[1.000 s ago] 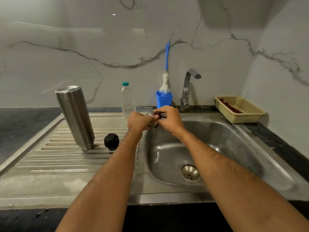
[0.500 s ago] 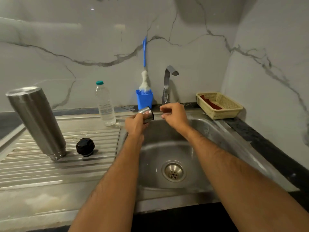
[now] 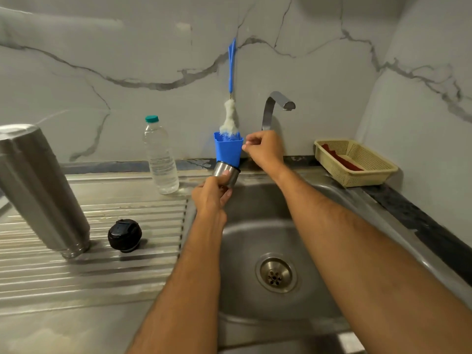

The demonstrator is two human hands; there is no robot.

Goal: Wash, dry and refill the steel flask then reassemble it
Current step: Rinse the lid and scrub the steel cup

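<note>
I see brushed steel on the flask (image 3: 43, 190), dull sheen, smooth; the cup (image 3: 226, 173) in my left hand (image 3: 210, 198) looks the same metal. The stopper (image 3: 124, 235) is glossy black plastic. The sink (image 3: 255, 290) is satin steel, its drainboard ribbed. Clear plastic bottle (image 3: 161, 159), blue matt plastic holder (image 3: 228, 148), fluffy white brush (image 3: 229, 116), chrome tap (image 3: 274, 106), woven-look cream plastic basket (image 3: 357, 164), polished marble wall (image 3: 127, 60)

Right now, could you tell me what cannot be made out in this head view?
- Steel flask: its left side is cut off by the frame edge.
- Steel cap: its lower part is covered by the left hand.
- Tap: its base is behind the right hand; whether those curled fingers hold anything cannot be told.
- Basket: the red contents are unclear.
</note>
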